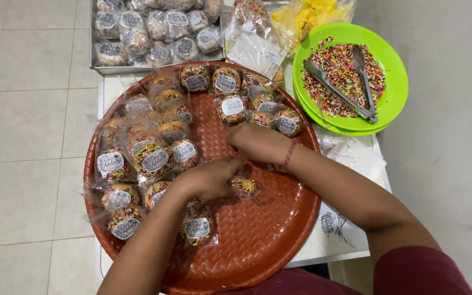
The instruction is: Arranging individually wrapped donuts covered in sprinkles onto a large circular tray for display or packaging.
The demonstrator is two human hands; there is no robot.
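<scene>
Woven reddish-brown plastic makes up the round tray point(258, 240) nearest the person, and it overhangs the near edge of the small white bench point(323, 248); a push on that rim could, I judge, tip it toward the floor. Over its middle, the left hand point(206, 179) curls shut on a sprinkle-topped treat in a clear wrapper point(243, 186), and the right hand point(258, 142), a red thread at its wrist, closes on the same wrapper's far side. Slippery film and a two-handed tug could tear the wrapper or shed sprinkles. Labelled wrapped treats point(154, 158) crowd the tray's left and far parts, so a sliding forearm might crush them. Further right, metal tongs point(345, 84) lie across sprinkles on stacked green plates point(394, 93), which jut past the bench edge. Farthest, a metal tray point(96, 65) holds more wrapped pieces. Pale floor tiles point(28, 109) surround everything.
</scene>
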